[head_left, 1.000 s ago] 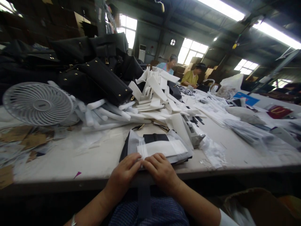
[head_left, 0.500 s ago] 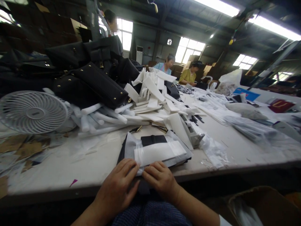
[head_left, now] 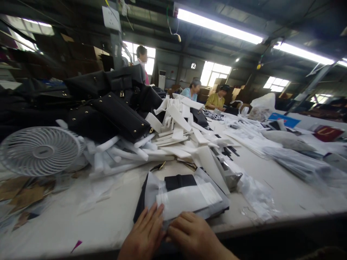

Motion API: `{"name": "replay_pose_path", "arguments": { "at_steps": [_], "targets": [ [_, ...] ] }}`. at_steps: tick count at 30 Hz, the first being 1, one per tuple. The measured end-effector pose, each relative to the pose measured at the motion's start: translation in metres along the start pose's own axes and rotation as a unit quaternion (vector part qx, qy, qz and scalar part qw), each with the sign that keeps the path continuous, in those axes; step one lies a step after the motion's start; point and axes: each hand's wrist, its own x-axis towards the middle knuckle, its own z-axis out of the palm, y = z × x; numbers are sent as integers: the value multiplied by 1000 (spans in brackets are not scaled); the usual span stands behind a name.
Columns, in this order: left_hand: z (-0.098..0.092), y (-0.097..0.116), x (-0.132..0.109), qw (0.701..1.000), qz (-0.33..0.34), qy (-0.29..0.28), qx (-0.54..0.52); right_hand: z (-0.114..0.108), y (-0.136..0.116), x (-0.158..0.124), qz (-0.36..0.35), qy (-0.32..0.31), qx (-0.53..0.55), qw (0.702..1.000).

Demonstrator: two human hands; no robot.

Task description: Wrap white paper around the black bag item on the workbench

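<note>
A black bag point(head_left: 139, 202) lies on the table in front of me, partly covered by pale wrapping sheet point(head_left: 151, 187). Across its top runs a white foam strip point(head_left: 187, 198), and a black strap point(head_left: 180, 181) shows behind that strip. My left hand point(head_left: 146, 233) rests on the bag's near left edge with its fingers stretched out over the wrapping. Beside it, my right hand point(head_left: 191, 231) has curled fingers closed on the near edge of the wrapping sheet. Both thumbs are mostly hidden.
A white fan point(head_left: 40, 151) stands at left. Behind the bag are piled foam pieces point(head_left: 176, 122) and black handbags point(head_left: 121, 115). Clear plastic point(head_left: 257, 195) lies to the right, with plastic-wrapped bundles point(head_left: 300, 164) farther off. Several people sit or stand beyond the table.
The view has tilted up, so everything sits lower in the picture. My left hand's fingers have straightened and lie flatter on the wrapping; my right hand stays curled at the near edge.
</note>
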Motion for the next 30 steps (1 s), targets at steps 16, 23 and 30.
{"name": "replay_pose_path", "arguments": {
  "at_steps": [16, 23, 30],
  "targets": [
    [15, -2, -12, 999, 7, -38, -20, 29, 104, 126, 132, -264, 172, 940],
    [-10, 7, 4, 991, -89, -57, -78, -26, 48, 45, 55, 6, 171, 984],
    [-14, 9, 2, 985, -109, -79, -111, -3, -2, -64, -86, -15, -96, 992]
  ]
}}
